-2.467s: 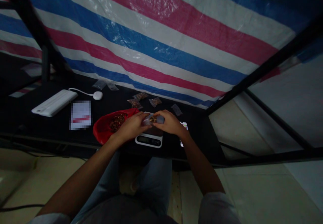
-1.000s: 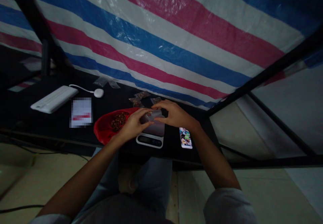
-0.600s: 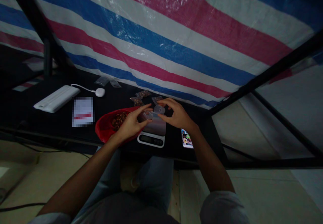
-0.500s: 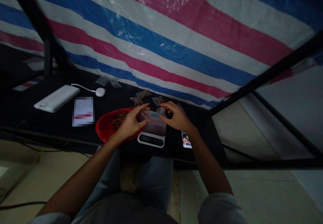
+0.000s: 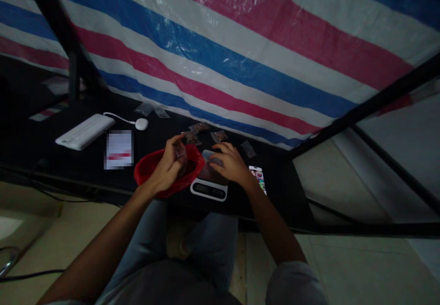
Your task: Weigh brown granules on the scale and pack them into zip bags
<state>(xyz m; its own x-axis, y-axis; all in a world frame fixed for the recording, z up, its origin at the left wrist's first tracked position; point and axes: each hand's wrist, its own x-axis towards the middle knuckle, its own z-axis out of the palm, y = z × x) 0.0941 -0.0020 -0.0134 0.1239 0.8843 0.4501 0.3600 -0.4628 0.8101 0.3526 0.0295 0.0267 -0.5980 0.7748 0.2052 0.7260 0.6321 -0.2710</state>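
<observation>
Pinching a small clear packet (image 5: pixel 181 155) in the left hand (image 5: pixel 165 167) above a red plastic bag (image 5: pixel 194 158); right hand (image 5: pixel 228 165) rested apart on a digital scale (image 5: pixel 209 189).

On my feed the black desk (image 5: pixel 68 167) carries a white power bank (image 5: pixel 85 132), a corded white puck (image 5: pixel 141 123), a blurred paper card (image 5: pixel 118 149), a red plastic bag (image 5: pixel 147 170), a digital scale (image 5: pixel 209 189), small filled packets (image 5: pixel 219 136), clear empty packets (image 5: pixel 144 108) and a smartphone (image 5: pixel 257 179).

A digital scale (image 5: pixel 208 189) sits between the plastic bag (image 5: pixel 147 170) and a phone (image 5: pixel 257 179).
</observation>
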